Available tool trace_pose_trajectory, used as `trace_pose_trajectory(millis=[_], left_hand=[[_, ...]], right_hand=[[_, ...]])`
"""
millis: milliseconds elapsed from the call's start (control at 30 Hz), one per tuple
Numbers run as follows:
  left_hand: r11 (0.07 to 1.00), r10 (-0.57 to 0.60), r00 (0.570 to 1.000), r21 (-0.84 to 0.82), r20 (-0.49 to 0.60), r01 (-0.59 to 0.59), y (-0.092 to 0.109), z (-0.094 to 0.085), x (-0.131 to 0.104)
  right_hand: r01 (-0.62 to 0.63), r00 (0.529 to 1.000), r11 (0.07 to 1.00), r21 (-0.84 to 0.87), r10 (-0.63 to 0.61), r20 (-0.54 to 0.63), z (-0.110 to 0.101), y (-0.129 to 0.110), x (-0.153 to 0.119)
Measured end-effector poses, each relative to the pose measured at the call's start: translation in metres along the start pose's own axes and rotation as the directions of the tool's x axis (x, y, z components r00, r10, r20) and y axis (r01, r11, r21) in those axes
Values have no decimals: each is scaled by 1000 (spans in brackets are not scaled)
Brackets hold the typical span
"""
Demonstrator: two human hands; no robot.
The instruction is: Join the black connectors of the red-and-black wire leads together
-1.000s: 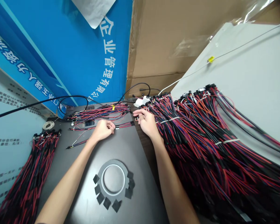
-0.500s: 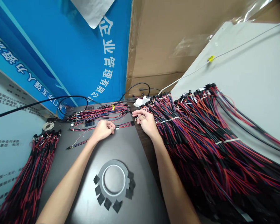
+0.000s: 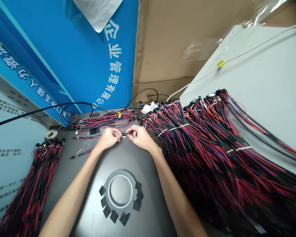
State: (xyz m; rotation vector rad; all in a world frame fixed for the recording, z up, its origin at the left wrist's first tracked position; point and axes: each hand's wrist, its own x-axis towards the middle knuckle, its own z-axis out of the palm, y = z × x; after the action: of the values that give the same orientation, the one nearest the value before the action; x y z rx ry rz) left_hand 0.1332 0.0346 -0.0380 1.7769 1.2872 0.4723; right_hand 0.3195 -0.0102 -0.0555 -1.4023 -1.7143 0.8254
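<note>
My left hand is closed on a thin red and black wire harness that lies across the grey table. From the right, my right hand pinches the same harness, its fingertips a short gap from the left ones. A dark stretch and a small white label show between the two hands. Just behind them lies a loose pile of wire harnesses with a yellow tag. Another loose harness ends in a black connector, left of my left hand.
A round dispenser with black tape pieces around its rim sits on the grey table. Large tied harness bundles fill the right side, and another bundle hangs at the left. A white cable coil lies at the back left.
My right hand has moved left and forward from beside the big bundles onto the harness, closing its fingers there. My left hand has stayed in place.
</note>
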Motion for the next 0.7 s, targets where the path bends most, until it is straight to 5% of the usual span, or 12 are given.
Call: trace_pose_trajectory(millis=[700], left_hand=[[998,66,996,-29,58,-64,-4,-3,-4]], right_hand=[[22,999,1000,-14,-22,26,6,5,1]])
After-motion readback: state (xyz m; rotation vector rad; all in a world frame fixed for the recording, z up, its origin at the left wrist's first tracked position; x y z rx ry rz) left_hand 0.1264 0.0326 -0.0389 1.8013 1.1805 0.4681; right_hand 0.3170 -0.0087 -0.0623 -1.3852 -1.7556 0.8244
